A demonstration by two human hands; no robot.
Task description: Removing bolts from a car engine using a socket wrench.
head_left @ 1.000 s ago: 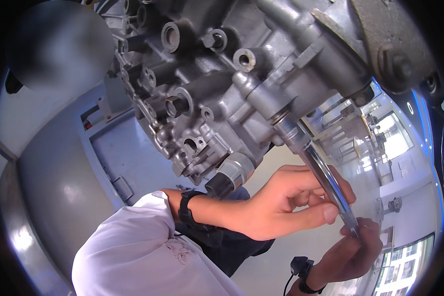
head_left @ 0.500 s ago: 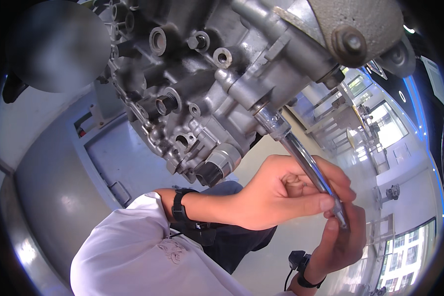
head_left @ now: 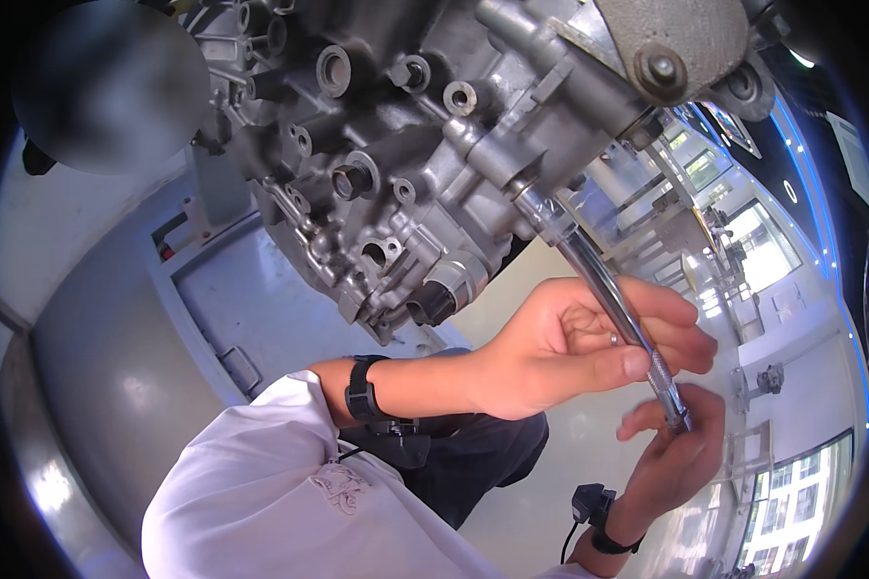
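A shiny socket extension bar (head_left: 601,286) slants down to the right from a large grey cast-metal machine housing (head_left: 497,154). The socket (head_left: 548,222) at its upper end sits over a fastener in a cylindrical boss; the fastener's head is hidden inside. My left hand (head_left: 541,352) grips the bar near its knurled lower part, thumb in front and fingers curled behind. Just below, my right hand (head_left: 681,454) is beside the bar's lower end, its thumb and fingers apart; whether it touches the bar cannot be made out.
Bolts (head_left: 352,179) and open bosses cover the housing, and a black-ended connector (head_left: 444,289) juts from its underside. A rough metal bracket (head_left: 681,43) hangs at upper right. A blurred round object (head_left: 111,87) fills the upper left. A grey panel with a handle (head_left: 241,372) stands behind my left arm.
My right hand's thumb and fingers have opened from a pinch at the bar's lower end. My left hand's fingers have loosened slightly around the bar. The view has shifted a little.
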